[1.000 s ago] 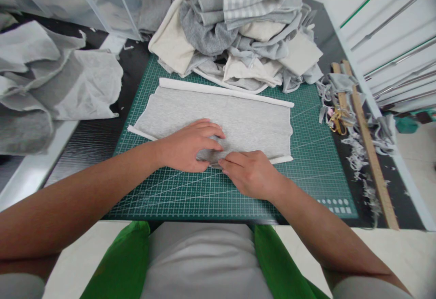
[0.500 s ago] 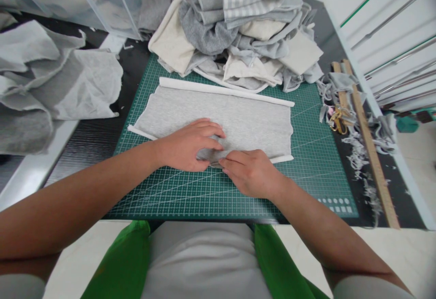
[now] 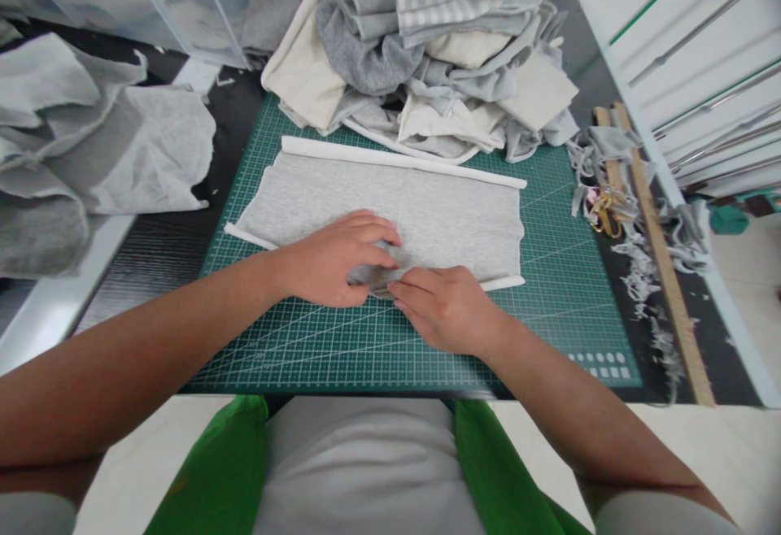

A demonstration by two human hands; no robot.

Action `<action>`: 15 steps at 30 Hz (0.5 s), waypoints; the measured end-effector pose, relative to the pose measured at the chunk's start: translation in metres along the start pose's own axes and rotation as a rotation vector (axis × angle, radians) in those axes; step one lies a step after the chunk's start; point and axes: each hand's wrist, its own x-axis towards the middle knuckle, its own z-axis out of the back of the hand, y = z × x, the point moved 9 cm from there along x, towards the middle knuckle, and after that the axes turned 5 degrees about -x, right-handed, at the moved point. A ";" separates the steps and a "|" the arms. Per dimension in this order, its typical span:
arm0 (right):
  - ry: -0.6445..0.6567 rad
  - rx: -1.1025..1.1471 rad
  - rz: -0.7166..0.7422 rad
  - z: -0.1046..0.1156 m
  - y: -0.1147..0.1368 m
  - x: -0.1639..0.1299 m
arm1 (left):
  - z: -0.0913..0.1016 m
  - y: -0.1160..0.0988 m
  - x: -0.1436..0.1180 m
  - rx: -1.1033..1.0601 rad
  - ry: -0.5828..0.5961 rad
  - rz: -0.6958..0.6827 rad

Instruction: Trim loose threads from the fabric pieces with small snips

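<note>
Where hands (image 3: 390, 279) meet, grey cloth's (image 3: 427, 210) near edge hidden.

No readable writing here.
The green cutting mat (image 3: 549, 291) shows only grid lines and small white squares, nothing legible.

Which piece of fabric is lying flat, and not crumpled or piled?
The grey piece spread on the green mat, under both hands. The pile behind it and the crumpled fabric at left are bunched.
</note>
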 end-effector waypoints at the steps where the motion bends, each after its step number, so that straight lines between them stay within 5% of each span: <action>1: 0.003 -0.006 0.000 0.000 0.000 0.000 | 0.000 0.000 0.000 0.003 0.000 0.001; 15: 0.034 -0.030 -0.024 -0.003 0.001 0.003 | -0.002 0.001 0.001 0.008 0.017 0.012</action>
